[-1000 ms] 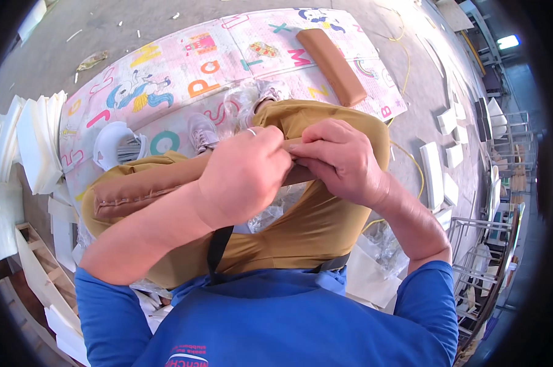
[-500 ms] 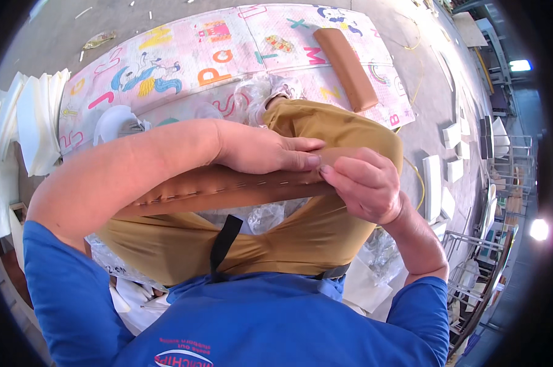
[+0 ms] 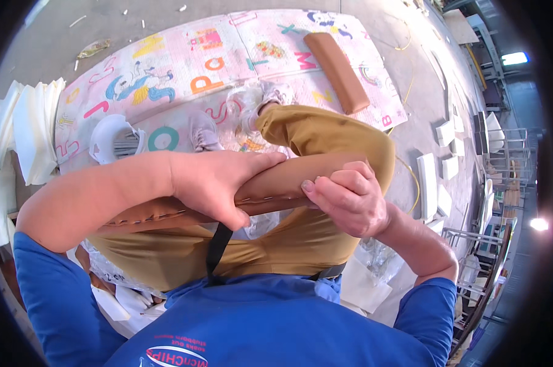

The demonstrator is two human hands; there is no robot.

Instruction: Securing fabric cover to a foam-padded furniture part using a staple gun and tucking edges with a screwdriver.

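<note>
A long brown padded piece (image 3: 279,178) lies across my lap, with a line of pale stitches running along its near side. My left hand (image 3: 212,183) is wrapped round its middle, thumb on the near side by the stitches and fingers over the far side. At the right end of the piece my right hand (image 3: 350,202) is closed in a pinch against the seam. What those fingertips hold, if anything, is too small to see. A second brown padded piece (image 3: 337,72) rests on the pink patterned mat (image 3: 203,33) beyond my right knee.
A white round tub (image 3: 100,142) with thin grey rods stands on the mat's near left. White sheets (image 3: 35,131) are stacked at far left. White blocks (image 3: 431,183), a yellow cord (image 3: 418,192) and a metal rack (image 3: 472,244) are to the right. Clear plastic (image 3: 239,101) lies by my feet.
My left hand has slid left along the padded piece, away from my right hand, and now wraps its middle. My right hand has shifted slightly left, still pinched.
</note>
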